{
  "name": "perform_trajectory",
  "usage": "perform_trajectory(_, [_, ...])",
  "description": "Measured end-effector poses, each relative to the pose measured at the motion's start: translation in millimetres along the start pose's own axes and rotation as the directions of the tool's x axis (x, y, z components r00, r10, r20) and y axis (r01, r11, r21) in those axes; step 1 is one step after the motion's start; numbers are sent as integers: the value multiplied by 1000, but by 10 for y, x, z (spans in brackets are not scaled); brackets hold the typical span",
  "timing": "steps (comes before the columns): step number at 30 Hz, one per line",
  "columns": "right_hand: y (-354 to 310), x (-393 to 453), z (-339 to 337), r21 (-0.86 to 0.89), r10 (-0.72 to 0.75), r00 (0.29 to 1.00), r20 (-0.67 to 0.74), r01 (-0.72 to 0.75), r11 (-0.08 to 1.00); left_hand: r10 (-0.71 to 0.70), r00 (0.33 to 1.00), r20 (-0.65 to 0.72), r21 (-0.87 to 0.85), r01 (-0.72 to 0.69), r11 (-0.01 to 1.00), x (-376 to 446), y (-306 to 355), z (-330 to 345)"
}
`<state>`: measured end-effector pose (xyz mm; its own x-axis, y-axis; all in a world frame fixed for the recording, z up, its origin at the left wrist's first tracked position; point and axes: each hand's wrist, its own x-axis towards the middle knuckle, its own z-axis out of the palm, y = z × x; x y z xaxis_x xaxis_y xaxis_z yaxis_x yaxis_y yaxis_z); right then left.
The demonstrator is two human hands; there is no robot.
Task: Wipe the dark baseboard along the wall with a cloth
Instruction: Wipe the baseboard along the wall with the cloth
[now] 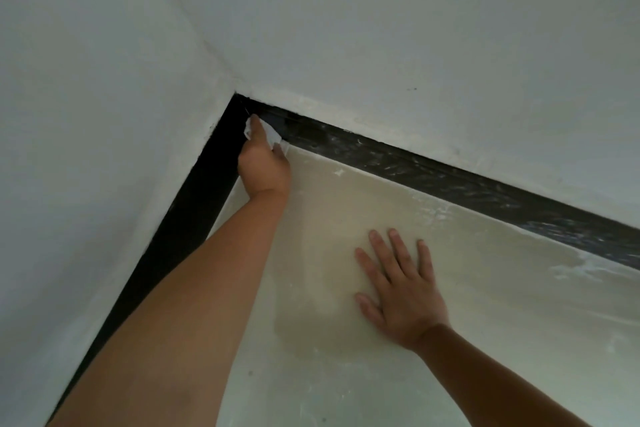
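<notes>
Baseboard (433, 166) glossy black, white-smeared; cloth (273, 135) thin white; floor (502, 305) smooth cream; walls (381, 28) matt white.

Two bare forearms, no sleeves; left hand (264, 163), right hand (401, 291) ungloved.

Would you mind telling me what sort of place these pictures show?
Probably the corner of a bare indoor room, perhaps freshly painted: two plain white walls meet above a dark baseboard streaked with white smears, and the pale floor carries similar white marks.
</notes>
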<state>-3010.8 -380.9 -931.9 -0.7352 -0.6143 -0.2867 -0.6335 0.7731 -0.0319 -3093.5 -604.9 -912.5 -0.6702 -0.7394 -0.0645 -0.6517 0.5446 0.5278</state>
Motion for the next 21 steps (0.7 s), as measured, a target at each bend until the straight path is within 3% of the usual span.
perform_trajectory(4, [0, 7, -3, -8, -3, 1000, -3, 3, 1000, 9, 1000, 15, -84, -7, 996, -172, 86, 34])
perform_trajectory(8, [-2, 3, -23, -3, 10, 1000, 5, -10, 1000, 285, 953, 103, -125, -272, 954, -540, 165, 15])
perform_trajectory(10, [-4, 2, -20, -3, 6, 1000, 7, -6, 1000, 342, 934, 101, -165, -324, 932, -641, 186, -6])
perform_trajectory(15, [-11, -9, -34, -4, 5, 1000, 10, -5, 1000, 48, 999, 12, -109, -47, 993, -371, 56, -157])
perform_trajectory(21, [-4, -16, -24, -18, 21, 999, 37, -20, 1000, 62, 998, -11, -123, -62, 990, -319, 325, -144])
